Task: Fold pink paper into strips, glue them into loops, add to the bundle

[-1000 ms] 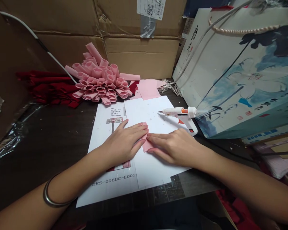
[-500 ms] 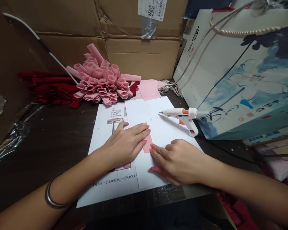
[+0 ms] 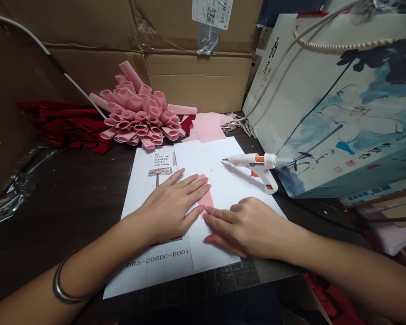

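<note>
The pink paper strip (image 3: pixel 206 197) is partly hidden: its upper end runs under the fingers of the left hand (image 3: pixel 169 210), and the fingertips of the right hand (image 3: pixel 246 228) overlap its lower end. Its long axis runs nearly front to back, tilted slightly, on a white sheet (image 3: pixel 206 155). Both hands lie flat and open, grasping nothing. Beyond them, a hot glue gun (image 3: pixel 250 159) lies on its side, nozzle pointing left, with open paper between.
</note>
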Motion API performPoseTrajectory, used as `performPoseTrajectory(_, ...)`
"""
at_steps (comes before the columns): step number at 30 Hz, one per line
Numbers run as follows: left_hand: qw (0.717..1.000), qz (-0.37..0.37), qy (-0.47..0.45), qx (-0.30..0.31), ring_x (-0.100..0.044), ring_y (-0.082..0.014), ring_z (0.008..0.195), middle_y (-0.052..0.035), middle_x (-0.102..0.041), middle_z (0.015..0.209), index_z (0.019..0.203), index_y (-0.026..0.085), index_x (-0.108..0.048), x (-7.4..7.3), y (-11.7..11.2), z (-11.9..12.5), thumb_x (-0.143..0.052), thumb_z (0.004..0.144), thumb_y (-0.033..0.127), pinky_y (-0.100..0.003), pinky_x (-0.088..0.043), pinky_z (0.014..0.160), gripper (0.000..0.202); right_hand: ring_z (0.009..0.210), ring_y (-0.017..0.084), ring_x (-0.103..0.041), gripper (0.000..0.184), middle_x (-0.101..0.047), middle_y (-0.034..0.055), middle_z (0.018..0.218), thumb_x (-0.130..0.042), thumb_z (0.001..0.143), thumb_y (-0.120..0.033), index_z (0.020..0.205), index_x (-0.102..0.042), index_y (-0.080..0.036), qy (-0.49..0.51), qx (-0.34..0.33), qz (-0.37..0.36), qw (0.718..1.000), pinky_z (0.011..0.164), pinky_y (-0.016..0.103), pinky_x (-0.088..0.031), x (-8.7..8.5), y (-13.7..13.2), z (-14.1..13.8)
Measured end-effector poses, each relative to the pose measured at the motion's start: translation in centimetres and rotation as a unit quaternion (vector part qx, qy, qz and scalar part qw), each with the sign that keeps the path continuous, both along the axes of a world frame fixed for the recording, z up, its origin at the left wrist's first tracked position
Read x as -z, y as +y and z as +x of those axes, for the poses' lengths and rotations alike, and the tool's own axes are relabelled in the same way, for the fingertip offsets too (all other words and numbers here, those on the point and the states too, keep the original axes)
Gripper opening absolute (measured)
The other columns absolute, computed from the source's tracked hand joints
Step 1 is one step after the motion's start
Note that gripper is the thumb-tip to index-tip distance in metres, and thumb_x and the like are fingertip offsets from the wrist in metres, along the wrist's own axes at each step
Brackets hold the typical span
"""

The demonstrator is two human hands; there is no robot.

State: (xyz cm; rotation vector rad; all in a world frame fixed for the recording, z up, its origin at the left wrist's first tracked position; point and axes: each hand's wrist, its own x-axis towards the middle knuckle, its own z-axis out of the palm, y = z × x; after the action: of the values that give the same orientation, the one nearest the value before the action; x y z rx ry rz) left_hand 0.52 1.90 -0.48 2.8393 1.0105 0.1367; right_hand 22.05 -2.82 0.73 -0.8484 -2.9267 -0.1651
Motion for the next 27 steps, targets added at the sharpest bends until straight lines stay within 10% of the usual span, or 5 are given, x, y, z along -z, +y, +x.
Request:
performPoseTrajectory(11,1.0,-0.023,-0.002,-0.002,-0.023,-0.0262,0.146,-0.0081,-0.028,0.157,0.15,0.019,-0.033,0.4,-0.5,-0.3,-0.039,0.098,0.044,-0.048,-0.01,0.12,0.058,0.058,0.016,-0.064,0.038,-0.073,0.0062,0.085,-0.041,0.1,-0.038,0.097,-0.069,-0.013,0.073,0.009,-0.074,0.995,0.052,0.031,-0.034,-0.4,0.5,0.1)
performPoseTrajectory(18,0.999,-0.048,0.017,-0.002,-0.019,-0.0254,0.148,-0.0062,-0.022,0.159,0.152,0.021,-0.026,0.2,-0.5,-0.3,-0.037,0.098,0.047,-0.048,-0.01,0.12,0.061,0.061,0.015,-0.059,0.021,-0.07,0.0015,0.07,-0.059,0.089,-0.032,0.081,-0.072,-0.017,0.233,0.281,-0.21,0.907,0.057,0.028,-0.037,-0.3,2.8,0.6)
performPoseTrajectory(27,0.996,-0.055,-0.069,-0.01,-0.035,-0.0273,0.14,-0.0099,-0.04,0.152,0.147,0.019,-0.034,-0.1,0.0,-0.4,-0.055,0.089,0.047,-0.051,-0.011,0.121,0.068,0.051,0.013,-0.048,0.029,-0.059,0.0006,0.055,-0.066,0.081,-0.043,0.067,-0.067,-0.017,0.226,0.323,-0.317,0.863,0.049,0.026,-0.027,-0.5,2.1,-0.9)
